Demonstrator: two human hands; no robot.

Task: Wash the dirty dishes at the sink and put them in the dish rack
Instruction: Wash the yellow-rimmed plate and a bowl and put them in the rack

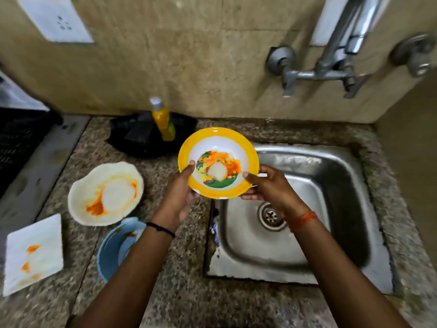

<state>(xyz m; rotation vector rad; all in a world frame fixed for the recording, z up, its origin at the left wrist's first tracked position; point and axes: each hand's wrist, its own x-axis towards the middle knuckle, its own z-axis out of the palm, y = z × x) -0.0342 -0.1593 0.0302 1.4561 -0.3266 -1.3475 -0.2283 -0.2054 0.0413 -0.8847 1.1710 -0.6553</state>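
A yellow-rimmed bowl point(218, 138) with a colourful picture in its white middle is held in the air over the left edge of the steel sink point(331, 176). My left hand point(181, 185) grips its left rim, thumb on top. My right hand point(264, 183) grips the right rim the same way. On the counter to the left lie a white wavy-edged bowl point(94, 185) smeared with orange sauce, a blue bowl point(111, 247) partly hidden under my left forearm, and a white square plate point(35, 254) with orange stains.
A yellow soap bottle point(164, 121) stands in a black tray point(132, 136) against the wall. The tap point(335, 55) juts from the wall above the sink. A black crate-like rack point(16, 140) sits at the far left. The sink basin holds only its drain point(270, 215).
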